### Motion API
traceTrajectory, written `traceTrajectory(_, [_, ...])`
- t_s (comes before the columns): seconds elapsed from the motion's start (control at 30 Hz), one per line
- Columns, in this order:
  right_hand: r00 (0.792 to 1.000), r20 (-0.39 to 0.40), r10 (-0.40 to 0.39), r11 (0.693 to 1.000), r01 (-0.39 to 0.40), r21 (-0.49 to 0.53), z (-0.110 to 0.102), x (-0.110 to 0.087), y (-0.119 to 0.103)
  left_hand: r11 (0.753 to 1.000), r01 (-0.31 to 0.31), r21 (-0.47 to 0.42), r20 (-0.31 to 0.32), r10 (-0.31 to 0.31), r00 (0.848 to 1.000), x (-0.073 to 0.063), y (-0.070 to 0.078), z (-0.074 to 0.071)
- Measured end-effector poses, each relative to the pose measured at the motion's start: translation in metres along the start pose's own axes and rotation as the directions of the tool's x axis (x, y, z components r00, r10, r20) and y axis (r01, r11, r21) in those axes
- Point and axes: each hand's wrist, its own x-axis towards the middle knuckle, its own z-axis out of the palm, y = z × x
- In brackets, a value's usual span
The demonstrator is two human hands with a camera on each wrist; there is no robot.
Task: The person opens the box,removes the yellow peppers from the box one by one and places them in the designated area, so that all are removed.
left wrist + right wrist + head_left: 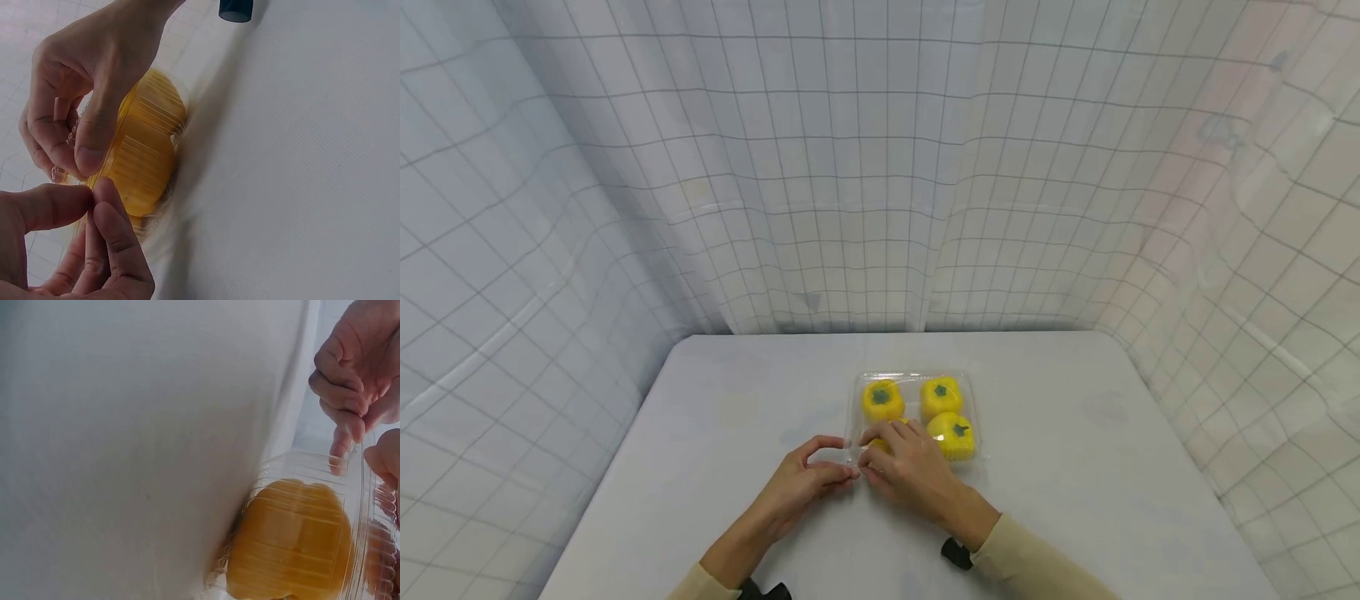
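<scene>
A clear plastic clamshell box (913, 398) lies on the table with its lid over several yellow pieces, each with a green top, shaped like bell peppers or persimmons; one yellow piece (942, 397) sits at the back right. At the near left corner, my left hand (800, 487) pinches the box's rim between thumb and fingertips. My right hand (917, 473) reaches over the lid beside it, thumb and curled fingers gripping the rim, and partly covers the near left piece. In the right wrist view, ribbed clear plastic surrounds a yellow piece (287, 544).
The white table (1037, 517) extends around the box on all sides. White sheets with a dark grid (880, 208) hang behind the table and at both sides. A black wrist-worn part (957, 553) shows under the right forearm.
</scene>
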Motion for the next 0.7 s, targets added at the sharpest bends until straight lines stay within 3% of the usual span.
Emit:
traceTrajectory(0.2, [1.0, 0.023, 0.015, 0.999, -0.014, -0.03, -0.0011, 0.0036, -0.0057, 1.0, 0.009, 0.008, 0.01, -0.009, 1.0, -0.0026, 0.0001, -0.0016])
traceTrajectory(0.5, [1.0, -0.024, -0.014, 0.997, 0.012, -0.08, 0.0053, 0.0051, -0.0059, 0.998, 0.043, -0.049, -0.02, -0.044, 0.999, -0.0005, -0.0009, 0.0014])
traceTrajectory(0.7, [1.0, -0.004, 0.026, 0.999, -0.026, -0.037, 0.0032, 0.0052, -0.0086, 0.999, 0.038, -0.03, -0.035, -0.039, 0.999, -0.0007, -0.0017, 0.0013])
